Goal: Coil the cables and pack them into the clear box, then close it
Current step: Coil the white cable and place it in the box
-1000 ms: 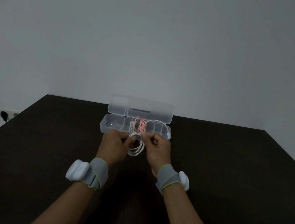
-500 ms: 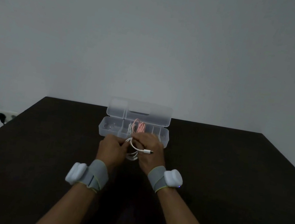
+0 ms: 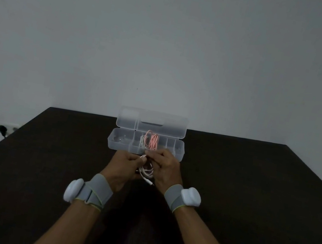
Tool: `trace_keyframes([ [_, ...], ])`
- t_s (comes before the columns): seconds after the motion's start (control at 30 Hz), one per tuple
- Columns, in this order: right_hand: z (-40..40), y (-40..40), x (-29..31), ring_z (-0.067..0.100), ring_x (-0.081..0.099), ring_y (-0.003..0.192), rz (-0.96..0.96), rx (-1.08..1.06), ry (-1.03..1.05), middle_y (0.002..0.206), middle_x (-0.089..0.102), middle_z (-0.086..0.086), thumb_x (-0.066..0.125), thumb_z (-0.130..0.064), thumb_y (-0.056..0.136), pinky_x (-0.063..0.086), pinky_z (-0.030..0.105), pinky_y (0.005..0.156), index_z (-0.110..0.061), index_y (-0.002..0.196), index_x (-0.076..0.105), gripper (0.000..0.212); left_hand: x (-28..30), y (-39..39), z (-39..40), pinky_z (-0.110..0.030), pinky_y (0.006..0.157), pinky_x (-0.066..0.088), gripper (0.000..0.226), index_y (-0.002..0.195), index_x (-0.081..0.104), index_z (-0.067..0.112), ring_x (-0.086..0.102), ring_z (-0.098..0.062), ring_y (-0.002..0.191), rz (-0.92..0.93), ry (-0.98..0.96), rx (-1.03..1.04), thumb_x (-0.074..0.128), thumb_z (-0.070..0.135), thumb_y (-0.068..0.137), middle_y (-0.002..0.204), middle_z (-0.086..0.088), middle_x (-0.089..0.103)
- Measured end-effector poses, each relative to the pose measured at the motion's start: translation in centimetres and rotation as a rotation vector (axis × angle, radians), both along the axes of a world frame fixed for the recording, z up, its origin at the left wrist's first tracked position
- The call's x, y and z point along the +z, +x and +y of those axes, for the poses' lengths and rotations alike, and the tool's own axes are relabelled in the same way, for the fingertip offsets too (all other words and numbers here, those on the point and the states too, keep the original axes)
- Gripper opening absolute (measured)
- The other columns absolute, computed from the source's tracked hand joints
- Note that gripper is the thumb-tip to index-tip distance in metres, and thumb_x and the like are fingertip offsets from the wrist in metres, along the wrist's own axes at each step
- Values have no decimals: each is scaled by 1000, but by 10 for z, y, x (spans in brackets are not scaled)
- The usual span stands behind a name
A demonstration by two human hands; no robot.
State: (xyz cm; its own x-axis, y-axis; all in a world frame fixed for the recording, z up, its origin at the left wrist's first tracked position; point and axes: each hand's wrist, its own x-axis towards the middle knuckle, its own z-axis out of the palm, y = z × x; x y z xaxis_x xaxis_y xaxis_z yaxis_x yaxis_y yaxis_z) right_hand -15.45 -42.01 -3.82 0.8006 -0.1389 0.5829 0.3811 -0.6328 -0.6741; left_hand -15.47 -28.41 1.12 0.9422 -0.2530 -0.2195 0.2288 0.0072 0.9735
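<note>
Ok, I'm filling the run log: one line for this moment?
step: coiling | left hand and right hand: hold white cable | clear box: open, pink cable inside

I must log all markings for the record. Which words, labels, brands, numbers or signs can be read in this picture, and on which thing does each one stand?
None can be read.
Clear box: no label visible.
White wrist devices: plain, no print visible.
White cable: no marking visible.

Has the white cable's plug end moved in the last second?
Yes. The plug now hangs toward the person, farther from the clear box, below the white cable coil.
</note>
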Motion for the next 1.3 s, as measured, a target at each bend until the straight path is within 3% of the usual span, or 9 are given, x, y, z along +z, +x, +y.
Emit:
trace_keyframes([
  [0.13, -3, -1, 1, 5, 65, 95, 62, -19, 117, 107, 72, 3, 66, -17, 92, 49, 11, 89, -15, 114, 72, 23, -6, 10, -2, -34, 66, 59, 22, 73, 69, -2, 68, -25, 68, -40, 60, 137, 60, 6, 92, 69, -14, 69],
  [0.23, -1, -6, 0, 15, 68, 108, 226, 92, 656, 120, 70, 2, 69, -25, 90, 56, 41, 94, -23, 122, 67, 32, -3, 14, -6, -39, 75, 58, 17, 76, 72, 4, 70, -27, 73, -32, -37, 195, 63, 9, 90, 70, -10, 73],
  [0.33, 10, -14, 7, 18, 67, 111, 260, 192, 958, 121, 70, 2, 72, -17, 86, 55, 43, 94, -28, 126, 62, 42, -4, 19, -16, -45, 84, 58, 12, 87, 76, 9, 72, -29, 84, -56, -93, 285, 65, 12, 90, 83, -13, 76],
  [0.43, 17, -15, 11, 14, 65, 113, 175, 174, 949, 120, 69, -4, 75, -8, 82, 54, 35, 95, -39, 119, 60, 51, 0, 22, -30, -43, 86, 57, 15, 96, 75, 5, 71, -27, 87, -31, -136, 325, 62, 11, 91, 88, -13, 74],
  [0.63, 10, 7, 14, 15, 70, 102, 31, -57, 892, 111, 73, 0, 77, -5, 80, 57, 32, 89, -23, 126, 62, 52, 7, 38, -56, -37, 78, 56, 16, 97, 70, 0, 66, -27, 80, 115, -325, 307, 56, 7, 94, 93, -19, 69],
  [0.87, -10, 37, 19, 3, 69, 87, 19, -232, 801, 101, 72, -5, 77, -13, 82, 56, 19, 81, -9, 122, 66, 42, 1, 76, -63, -33, 67, 46, 18, 105, 68, 8, 60, -18, 64, 180, -219, 167, 66, 13, 88, 78, -7, 68],
  [0.97, -22, 52, 21, 13, 71, 87, 47, -298, 797, 95, 72, -4, 77, -9, 79, 60, 30, 82, -8, 118, 69, 39, 2, 86, -64, -26, 54, 36, 9, 84, 59, 13, 52, -16, 55, 176, -110, 80, 63, 16, 91, 66, -4, 57],
  [1.07, -30, 68, 20, 21, 73, 82, 98, -355, 840, 88, 75, 0, 77, -3, 75, 62, 43, 77, -8, 110, 73, 36, -2, 97, -69, -23, 50, 36, 8, 90, 54, 14, 52, -13, 51, 140, -43, 33, 60, 19, 93, 68, -6, 57],
  [1.3, -41, 92, 18, 25, 74, 76, 168, -458, 685, 84, 77, 6, 76, -11, 69, 61, 42, 77, -10, 104, 76, 35, -17, 114, -71, -20, 41, 46, 22, 75, 66, -2, 51, -17, 41, -85, 77, 133, 67, 15, 89, 61, -13, 55],
])
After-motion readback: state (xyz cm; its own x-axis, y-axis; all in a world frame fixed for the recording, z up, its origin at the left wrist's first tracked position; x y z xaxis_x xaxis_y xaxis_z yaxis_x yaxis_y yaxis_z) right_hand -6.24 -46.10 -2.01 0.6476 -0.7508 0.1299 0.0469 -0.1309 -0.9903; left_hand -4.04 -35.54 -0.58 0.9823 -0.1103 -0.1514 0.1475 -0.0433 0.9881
